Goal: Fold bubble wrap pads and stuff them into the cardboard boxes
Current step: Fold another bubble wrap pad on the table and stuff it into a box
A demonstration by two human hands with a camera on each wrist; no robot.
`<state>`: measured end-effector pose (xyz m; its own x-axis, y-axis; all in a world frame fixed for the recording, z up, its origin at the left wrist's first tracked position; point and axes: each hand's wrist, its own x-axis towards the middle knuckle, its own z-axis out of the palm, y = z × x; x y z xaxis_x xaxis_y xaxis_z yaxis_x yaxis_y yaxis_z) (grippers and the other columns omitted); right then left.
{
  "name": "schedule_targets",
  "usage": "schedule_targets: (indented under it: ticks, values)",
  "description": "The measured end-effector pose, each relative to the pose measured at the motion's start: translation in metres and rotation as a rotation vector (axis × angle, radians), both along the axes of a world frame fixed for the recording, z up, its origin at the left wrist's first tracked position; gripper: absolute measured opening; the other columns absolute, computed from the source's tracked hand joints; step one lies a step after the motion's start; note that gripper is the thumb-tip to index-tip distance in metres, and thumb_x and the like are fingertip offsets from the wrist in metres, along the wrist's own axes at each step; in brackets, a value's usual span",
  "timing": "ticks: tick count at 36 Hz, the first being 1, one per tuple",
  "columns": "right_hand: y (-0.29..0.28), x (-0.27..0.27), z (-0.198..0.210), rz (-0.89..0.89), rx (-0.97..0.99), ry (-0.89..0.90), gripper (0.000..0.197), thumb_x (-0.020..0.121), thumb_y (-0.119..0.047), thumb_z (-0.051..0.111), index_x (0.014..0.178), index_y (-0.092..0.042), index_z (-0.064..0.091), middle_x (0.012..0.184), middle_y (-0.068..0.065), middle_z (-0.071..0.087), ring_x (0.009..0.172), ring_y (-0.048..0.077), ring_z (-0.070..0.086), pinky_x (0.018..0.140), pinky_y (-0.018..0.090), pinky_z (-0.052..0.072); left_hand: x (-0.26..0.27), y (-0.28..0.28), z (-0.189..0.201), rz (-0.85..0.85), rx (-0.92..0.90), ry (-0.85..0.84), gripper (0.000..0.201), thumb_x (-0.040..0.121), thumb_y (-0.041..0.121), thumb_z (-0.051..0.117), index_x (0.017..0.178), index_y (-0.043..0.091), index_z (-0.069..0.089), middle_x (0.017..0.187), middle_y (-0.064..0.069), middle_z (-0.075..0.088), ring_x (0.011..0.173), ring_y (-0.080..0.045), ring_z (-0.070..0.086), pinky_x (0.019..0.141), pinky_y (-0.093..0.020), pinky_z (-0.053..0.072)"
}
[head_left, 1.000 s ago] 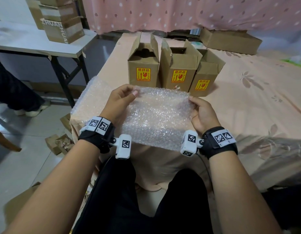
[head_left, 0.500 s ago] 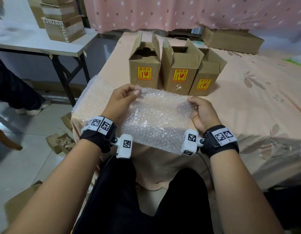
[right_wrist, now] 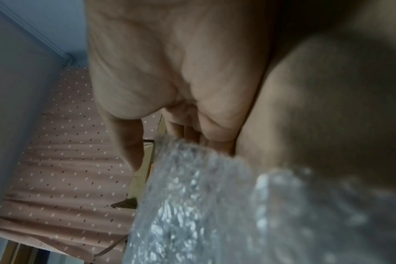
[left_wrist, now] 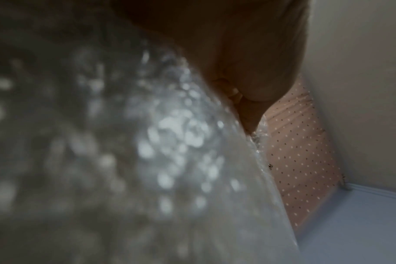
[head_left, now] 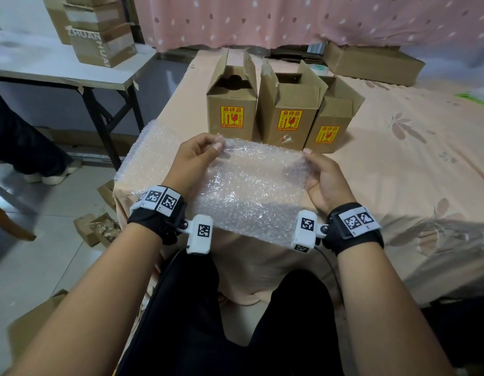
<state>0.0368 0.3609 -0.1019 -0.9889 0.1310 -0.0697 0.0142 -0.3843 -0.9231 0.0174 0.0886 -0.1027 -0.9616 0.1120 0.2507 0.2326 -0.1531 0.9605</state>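
Note:
A clear bubble wrap pad (head_left: 251,188) is stretched between my two hands above the near edge of the table. My left hand (head_left: 197,158) pinches its far left corner between thumb and fingers. My right hand (head_left: 320,177) grips its right edge. Both wrist views are filled with blurred bubble wrap (left_wrist: 158,151) (right_wrist: 215,205) under the palms. Three open cardboard boxes with yellow fragile labels stand in a row just beyond the pad: left box (head_left: 231,104), middle box (head_left: 288,109), right box (head_left: 334,115).
More bubble wrap (head_left: 148,158) lies flat on the table's left corner. The peach floral tablecloth (head_left: 411,164) stretches to the right. A flat carton (head_left: 371,63) lies at the back right. A side table (head_left: 59,69) with stacked boxes and a seated person's leg (head_left: 24,147) are on the left.
Both hands and the pad have hardly moved; the pad stays stretched between them, with the near edge hanging slightly lower.

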Motion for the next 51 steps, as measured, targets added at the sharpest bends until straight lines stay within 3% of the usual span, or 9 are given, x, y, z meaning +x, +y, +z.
schedule_targets:
  ticks: [2, 6, 15, 30, 36, 39, 43, 49, 51]
  values:
    - [0.000, 0.002, 0.001, -0.001, 0.025, 0.029, 0.002, 0.092, -0.009, 0.063, 0.091, -0.009, 0.065, 0.086, 0.007, 0.068, 0.085, 0.023, 0.068, 0.086, 0.045, 0.059, -0.001, -0.001, -0.001, 0.007, 0.020, 0.001, 0.008, 0.100, 0.006, 0.056, 0.099, 0.008, 0.064, 0.100, -0.009, 0.069, 0.093, -0.024, 0.067, 0.087, -0.040, 0.053]
    - [0.000, 0.005, 0.002, -0.019, 0.023, 0.042, 0.020, 0.091, 0.003, 0.057, 0.084, -0.016, 0.054, 0.084, 0.006, 0.071, 0.078, 0.021, 0.070, 0.067, 0.034, 0.059, -0.004, -0.002, -0.002, 0.036, 0.057, -0.010, 0.010, 0.101, 0.007, 0.056, 0.095, 0.013, 0.063, 0.094, -0.004, 0.068, 0.091, -0.025, 0.066, 0.089, -0.045, 0.050]
    - [-0.003, 0.009, 0.004, -0.013, 0.027, 0.088, 0.019, 0.096, -0.001, 0.056, 0.085, -0.016, 0.055, 0.087, 0.002, 0.073, 0.077, 0.017, 0.071, 0.065, 0.034, 0.058, -0.005, -0.001, -0.003, 0.056, 0.101, -0.025, 0.013, 0.102, 0.007, 0.053, 0.096, 0.012, 0.064, 0.097, -0.003, 0.067, 0.090, -0.025, 0.066, 0.081, -0.038, 0.054]
    - [-0.003, 0.006, -0.001, -0.059, 0.044, 0.110, 0.014, 0.094, -0.004, 0.063, 0.084, -0.014, 0.060, 0.077, 0.005, 0.068, 0.069, 0.016, 0.065, 0.060, 0.032, 0.058, -0.003, -0.001, -0.004, 0.126, 0.068, -0.012, 0.012, 0.100, 0.010, 0.059, 0.093, 0.016, 0.067, 0.096, -0.001, 0.069, 0.092, -0.023, 0.069, 0.084, -0.038, 0.055]
    - [-0.003, 0.005, -0.004, -0.089, 0.041, 0.118, 0.016, 0.095, -0.004, 0.062, 0.084, -0.014, 0.058, 0.075, 0.004, 0.067, 0.066, 0.014, 0.063, 0.059, 0.028, 0.056, -0.003, -0.002, -0.004, 0.149, 0.046, -0.018, 0.012, 0.096, 0.006, 0.061, 0.098, 0.017, 0.066, 0.101, -0.006, 0.069, 0.093, -0.027, 0.065, 0.091, -0.052, 0.053]
    - [-0.003, 0.004, -0.004, -0.112, 0.059, 0.109, 0.015, 0.095, -0.004, 0.063, 0.085, -0.014, 0.058, 0.075, 0.004, 0.066, 0.064, 0.014, 0.062, 0.058, 0.028, 0.056, -0.003, -0.002, -0.004, 0.175, 0.044, -0.041, 0.020, 0.093, 0.003, 0.063, 0.106, 0.019, 0.065, 0.096, -0.008, 0.067, 0.091, -0.026, 0.065, 0.084, -0.047, 0.054]
    - [-0.003, 0.000, -0.005, -0.146, 0.109, 0.083, 0.014, 0.094, -0.006, 0.065, 0.084, -0.014, 0.059, 0.076, 0.005, 0.066, 0.064, 0.015, 0.061, 0.061, 0.029, 0.055, -0.004, -0.001, -0.003, 0.200, 0.057, -0.086, 0.024, 0.093, 0.000, 0.063, 0.107, 0.019, 0.064, 0.084, -0.002, 0.066, 0.077, -0.016, 0.061, 0.068, -0.030, 0.053]
    - [-0.004, -0.005, -0.005, -0.174, 0.145, 0.053, 0.012, 0.094, -0.002, 0.064, 0.087, -0.011, 0.061, 0.077, 0.004, 0.066, 0.065, 0.012, 0.064, 0.061, 0.025, 0.055, -0.007, -0.001, -0.004, 0.228, 0.052, -0.117, 0.022, 0.092, -0.003, 0.062, 0.109, 0.011, 0.062, 0.079, -0.005, 0.060, 0.072, -0.016, 0.056, 0.061, -0.026, 0.051]
    - [-0.005, -0.006, -0.004, -0.182, 0.165, 0.037, 0.013, 0.094, 0.000, 0.063, 0.087, -0.010, 0.061, 0.077, 0.005, 0.066, 0.063, 0.011, 0.066, 0.060, 0.025, 0.054, -0.007, -0.001, -0.005, 0.240, 0.031, -0.115, 0.019, 0.091, 0.000, 0.064, 0.107, 0.011, 0.063, 0.083, -0.007, 0.060, 0.076, -0.018, 0.058, 0.067, -0.030, 0.053]
